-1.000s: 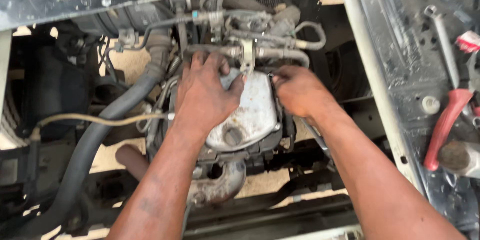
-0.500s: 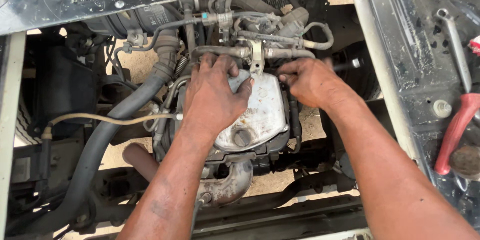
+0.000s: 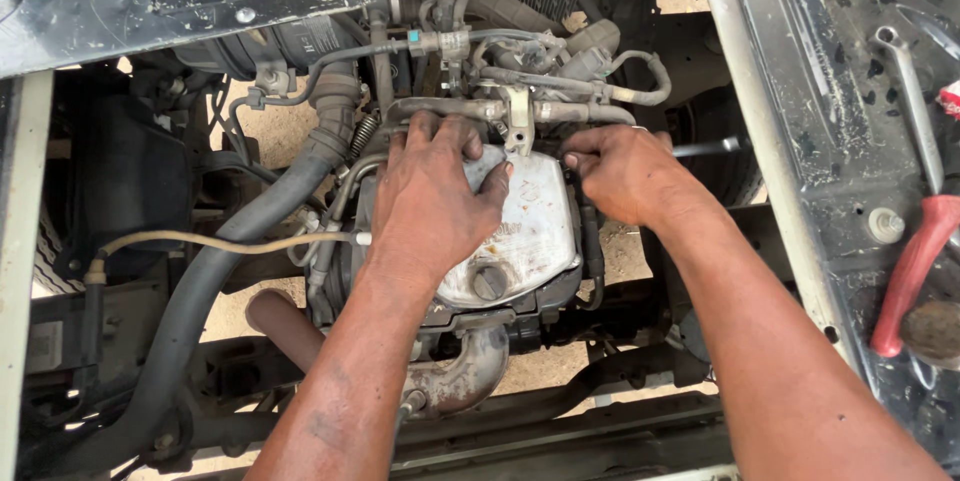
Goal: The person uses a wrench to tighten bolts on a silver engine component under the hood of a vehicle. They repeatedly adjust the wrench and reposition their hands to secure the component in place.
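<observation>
My left hand (image 3: 435, 206) lies palm down on the silver metal engine cover (image 3: 535, 236), fingers spread toward the metal pipe (image 3: 450, 109) along its top edge. My right hand (image 3: 625, 176) is closed at the cover's upper right corner around a slim metal tool, and the tool's shaft (image 3: 715, 148) sticks out to the right. What the tool's working end touches is hidden under my fingers. A round cap (image 3: 489, 282) sits near the cover's lower edge.
A thick black hose (image 3: 215, 276) runs down the left, crossed by a thin beige tube (image 3: 210, 243). A rusty exhaust pipe (image 3: 465, 376) curves below the cover. On the right body panel lie a red-handled tool (image 3: 915, 261) and a wrench (image 3: 912, 101). Sandy ground shows beneath.
My right hand has shifted up to the cover's upper right corner, and the tool shaft now shows beside it. My left hand has stayed on the cover.
</observation>
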